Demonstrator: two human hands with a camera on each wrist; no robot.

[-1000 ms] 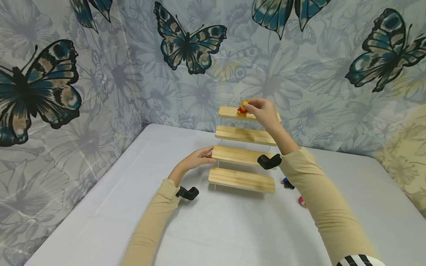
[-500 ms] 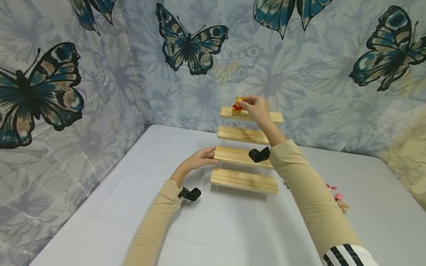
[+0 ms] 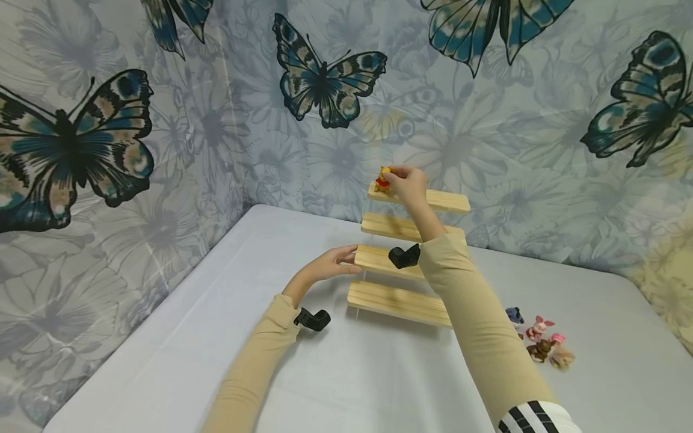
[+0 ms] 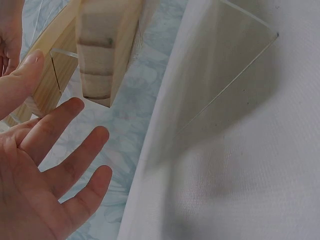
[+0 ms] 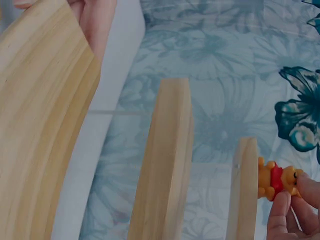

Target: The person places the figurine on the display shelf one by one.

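While a beige left sleeve with a black device at its cuff lies over the white-covered table, the bare left hand is at the left end of a four-tiered pale wooden shelf with clear supports, beside the third board from the top; its fingers are loosely extended and spread apart, though whether they touch the wood I cannot tell. At the left end of the top board, a small yellow bear figurine in a red shirt is upright, its feet against the wood. The bare right hand pinches the bear's head from the right between thumb and fingers, and its beige right sleeve crosses in front of the lower two boards. Right of that sleeve, a partly hidden blue-grey figurine, a pink figurine, a brown figurine and a tan figurine cluster on the table.
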